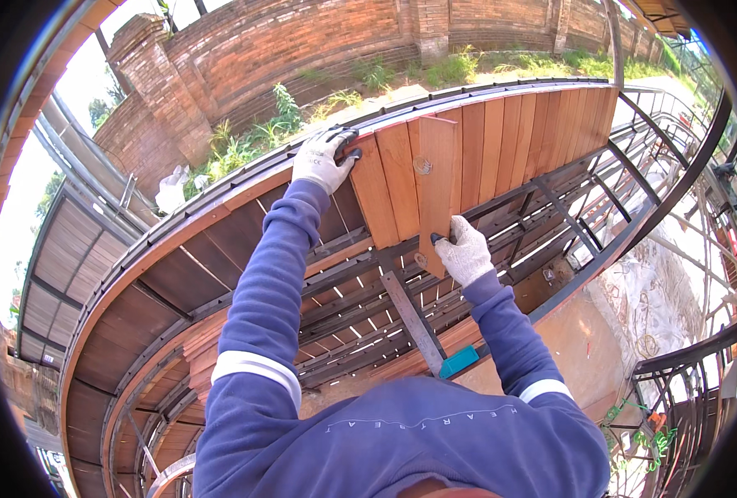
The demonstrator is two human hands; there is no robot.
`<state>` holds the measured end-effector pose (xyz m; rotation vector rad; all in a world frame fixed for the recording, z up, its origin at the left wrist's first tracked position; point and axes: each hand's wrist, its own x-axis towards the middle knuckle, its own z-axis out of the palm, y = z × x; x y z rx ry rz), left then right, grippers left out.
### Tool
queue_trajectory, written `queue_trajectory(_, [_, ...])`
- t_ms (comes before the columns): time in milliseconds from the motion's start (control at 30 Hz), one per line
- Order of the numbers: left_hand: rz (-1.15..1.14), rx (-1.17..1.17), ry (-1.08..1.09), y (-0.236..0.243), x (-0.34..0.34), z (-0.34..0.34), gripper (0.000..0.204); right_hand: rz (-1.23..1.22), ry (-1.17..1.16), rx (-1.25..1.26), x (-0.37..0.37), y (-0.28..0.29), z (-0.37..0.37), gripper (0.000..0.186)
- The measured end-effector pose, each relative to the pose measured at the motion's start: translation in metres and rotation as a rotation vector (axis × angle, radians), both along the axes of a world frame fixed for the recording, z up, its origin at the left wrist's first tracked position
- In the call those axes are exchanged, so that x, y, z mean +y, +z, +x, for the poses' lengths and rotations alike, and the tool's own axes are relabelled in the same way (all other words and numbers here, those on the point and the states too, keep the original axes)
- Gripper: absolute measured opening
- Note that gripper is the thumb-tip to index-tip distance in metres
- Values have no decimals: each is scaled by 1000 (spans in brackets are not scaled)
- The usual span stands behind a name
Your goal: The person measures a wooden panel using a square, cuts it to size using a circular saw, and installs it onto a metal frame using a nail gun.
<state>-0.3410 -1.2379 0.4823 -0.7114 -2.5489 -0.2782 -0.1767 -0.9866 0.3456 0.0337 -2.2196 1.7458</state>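
My right hand, in a white glove with dark fingertips, grips the near end of a loose wooden plank. That plank lies on top of a row of reddish-brown planks, and its near end sticks out past them. A round mark shows near each end of it. My left hand, gloved alike, rests at the far rim by the row's left end. Its thumb and fingers are apart, with the fingertips close to the end plank. A thin red stick lies across the loose plank's far end.
Dark metal framing with open gaps runs under and nearer than the planks. A teal block sits by a metal bar near my chest. Curved wooden tiers bend away at left. Beyond the rim stand weeds and a brick wall.
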Motion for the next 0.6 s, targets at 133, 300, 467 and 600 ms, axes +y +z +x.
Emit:
queue_trajectory(133, [-4, -52, 58, 2, -1, 4, 44, 266, -126, -16, -14, -15, -39, 29])
queue_trajectory(300, [47, -14, -2, -5, -3, -9, 43, 316, -223, 179, -38, -14, -68, 26])
queue_trajectory(467, [20, -42, 20, -3, -4, -10, 42, 417, -246, 130, -51, -17, -70, 29])
queue_trajectory(600, [6, -72, 18, -1, -7, -9, 45, 474, -258, 93, -58, -23, -73, 32])
